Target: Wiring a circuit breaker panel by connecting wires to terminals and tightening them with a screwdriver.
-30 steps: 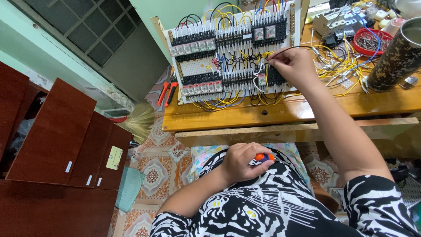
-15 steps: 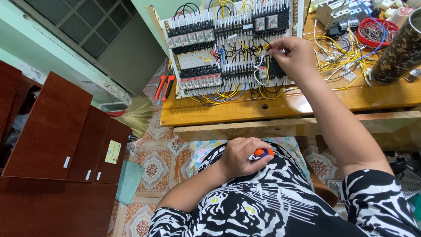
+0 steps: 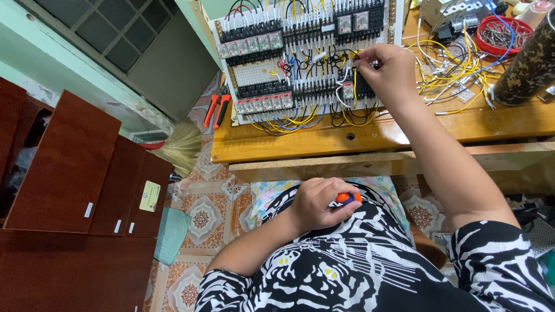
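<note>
Right grip: right hand (image 3: 388, 70) up at wiring panel (image 3: 300, 58), fingertips pinched together on a small part or wire end among black terminal blocks; too small to tell which.
Left grip: left hand (image 3: 317, 202) curled tight round orange-handled screwdriver (image 3: 348, 197), held low against lap, well apart from panel; only handle end shows.
Panel: white perforated board, upright and tilted back on wooden counter (image 3: 370, 136); rows of relays w/ black, yellow, blue, red wires looping btwn them.
Right of panel: tangle of loose yellow wires (image 3: 457, 72) on counter, red bowl (image 3: 502, 33) of small parts behind, dark mottled cylinder (image 3: 529, 66) at far edge.
Left of panel: orange-handled pliers (image 3: 215, 110) beyond counter's edge; whether resting on it or hanging, can't tell.
Below: patterned tile floor (image 3: 202, 216), straw broom (image 3: 179, 147) near counter's corner, brown cabinets (image 3: 69, 190) at left.
Clothing: black-and-white print top (image 3: 358, 271) in foreground.
</note>
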